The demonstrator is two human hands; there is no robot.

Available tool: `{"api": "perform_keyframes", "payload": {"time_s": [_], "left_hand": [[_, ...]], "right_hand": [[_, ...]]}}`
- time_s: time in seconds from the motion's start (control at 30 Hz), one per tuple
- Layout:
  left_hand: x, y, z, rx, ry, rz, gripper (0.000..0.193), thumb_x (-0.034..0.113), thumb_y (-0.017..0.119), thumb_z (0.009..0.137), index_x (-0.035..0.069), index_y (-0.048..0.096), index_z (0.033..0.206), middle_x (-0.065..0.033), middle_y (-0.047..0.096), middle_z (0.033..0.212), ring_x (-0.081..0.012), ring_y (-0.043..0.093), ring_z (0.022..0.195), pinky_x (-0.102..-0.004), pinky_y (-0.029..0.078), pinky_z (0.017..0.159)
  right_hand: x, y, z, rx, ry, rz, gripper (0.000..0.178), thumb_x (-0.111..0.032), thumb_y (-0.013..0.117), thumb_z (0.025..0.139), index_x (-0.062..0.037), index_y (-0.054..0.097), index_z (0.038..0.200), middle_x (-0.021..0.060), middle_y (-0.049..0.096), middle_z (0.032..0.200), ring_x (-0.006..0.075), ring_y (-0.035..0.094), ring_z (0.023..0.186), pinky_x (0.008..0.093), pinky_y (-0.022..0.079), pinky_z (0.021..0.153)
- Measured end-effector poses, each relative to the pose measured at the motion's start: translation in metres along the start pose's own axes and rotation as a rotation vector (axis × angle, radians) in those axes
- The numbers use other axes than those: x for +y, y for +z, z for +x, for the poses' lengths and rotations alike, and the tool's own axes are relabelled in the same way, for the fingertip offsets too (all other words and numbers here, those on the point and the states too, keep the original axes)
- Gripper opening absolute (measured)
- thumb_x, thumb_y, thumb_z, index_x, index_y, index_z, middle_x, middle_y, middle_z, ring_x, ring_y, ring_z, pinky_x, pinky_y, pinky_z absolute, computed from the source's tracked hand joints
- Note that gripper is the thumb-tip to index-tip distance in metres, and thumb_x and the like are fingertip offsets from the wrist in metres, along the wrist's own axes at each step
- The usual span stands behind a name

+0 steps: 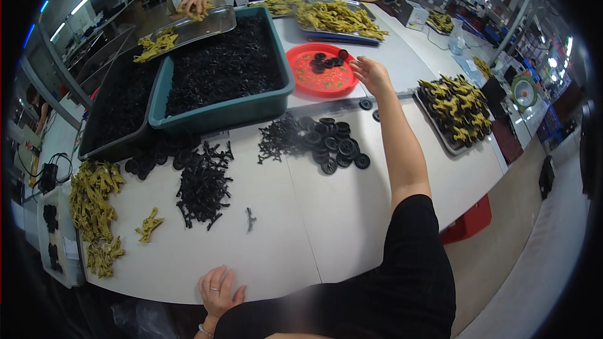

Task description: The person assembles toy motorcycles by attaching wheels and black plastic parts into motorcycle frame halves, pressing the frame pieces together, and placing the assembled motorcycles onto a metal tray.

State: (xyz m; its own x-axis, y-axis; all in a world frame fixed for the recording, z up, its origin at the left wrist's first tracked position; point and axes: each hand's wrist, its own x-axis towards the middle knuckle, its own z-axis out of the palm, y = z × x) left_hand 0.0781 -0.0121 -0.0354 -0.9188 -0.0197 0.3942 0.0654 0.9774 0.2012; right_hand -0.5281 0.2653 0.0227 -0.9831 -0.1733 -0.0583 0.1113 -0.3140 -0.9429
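At the right side of the red tray [323, 92], the right hand [370, 75] is stretched out, with its fingertips close to the rim. The fingers stand somewhat apart; the hand is small in this view, so I cannot tell whether it is holding something. One tilted wheel [343, 54] is near these fingers, and several other black wheels [318, 68] lie inside the tray. Nearer to the person, on the white table [276, 245], there is a wheel heap [347, 147], and a loose wheel [365, 104] lies beside the forearm.

The left hand [218, 292] rests at the near edge of the table, its fingers a little spread, holding nothing. In front of it lies a single black part [250, 220]; farther to the left are a pile of black parts [204, 188] and one yellow piece [149, 225]. Behind them stands a green bin [220, 113], filled with black parts.
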Motion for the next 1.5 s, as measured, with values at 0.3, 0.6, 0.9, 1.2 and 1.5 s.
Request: {"api": "perform_keyframes", "payload": {"time_s": [0.3, 0.6, 0.9, 1.2, 1.5], "left_hand": [[0.014, -0.009, 0.004, -0.04, -0.16, 0.135, 0.049, 0.037, 0.066, 0.078, 0.003, 0.059, 0.113, -0.0161, 0.057, 0.119, -0.0348, 0.052, 0.112, -0.0526, 0.039, 0.095], [0.008, -0.005, 0.019, -0.014, -0.092, 0.058, 0.047, 0.031, 0.072, 0.072, 0.005, 0.063, 0.11, -0.0142, 0.058, 0.117, -0.0315, 0.053, 0.113, -0.0503, 0.041, 0.094], [0.014, -0.009, 0.009, 0.117, -0.1, 0.008, 0.039, 0.029, 0.069, 0.078, 0.005, 0.063, 0.109, -0.013, 0.058, 0.117, -0.0294, 0.053, 0.113, -0.0445, 0.041, 0.095], [0.009, -0.006, 0.004, 0.212, 0.004, -0.168, 0.036, 0.023, 0.069, 0.079, 0.004, 0.063, 0.109, -0.0132, 0.059, 0.116, -0.028, 0.055, 0.109, -0.0406, 0.043, 0.093], [-0.026, -0.037, 0.015, 0.111, -0.097, -0.757, 0.031, 0.006, 0.069, 0.081, -0.001, 0.062, 0.11, -0.0148, 0.063, 0.109, -0.0287, 0.062, 0.099, -0.0336, 0.05, 0.086]], "right_hand": [[0.026, 0.061, 0.013, -0.091, 0.184, 0.372, 0.087, -0.064, 0.043, 0.091, -0.0196, -0.003, 0.151, 0.0237, 0.033, 0.147, 0.0453, 0.047, 0.123, 0.0607, 0.036, 0.102], [-0.008, -0.075, -0.15, -0.044, 0.167, -0.024, 0.067, -0.063, 0.037, 0.094, -0.0099, 0.05, 0.133, 0.0055, 0.066, 0.104, 0.0109, 0.062, 0.081, 0.0222, 0.044, 0.053], [0.033, -0.089, -0.339, 0.102, -0.019, -0.588, 0.047, -0.044, 0.043, 0.1, -0.0022, 0.061, 0.112, 0.0038, 0.063, 0.085, 0.0087, 0.057, 0.072, 0.0231, 0.045, 0.057], [0.066, -0.067, -0.365, 0.106, -0.332, -0.857, 0.026, -0.019, 0.053, 0.098, 0.0038, 0.066, 0.099, 0.0031, 0.061, 0.079, 0.0095, 0.053, 0.073, 0.0234, 0.042, 0.068], [0.068, -0.067, -0.364, 0.162, -0.266, -0.836, 0.024, -0.017, 0.056, 0.095, 0.0039, 0.068, 0.092, 0.0018, 0.06, 0.075, 0.0081, 0.048, 0.065, 0.0228, 0.039, 0.06]]}}
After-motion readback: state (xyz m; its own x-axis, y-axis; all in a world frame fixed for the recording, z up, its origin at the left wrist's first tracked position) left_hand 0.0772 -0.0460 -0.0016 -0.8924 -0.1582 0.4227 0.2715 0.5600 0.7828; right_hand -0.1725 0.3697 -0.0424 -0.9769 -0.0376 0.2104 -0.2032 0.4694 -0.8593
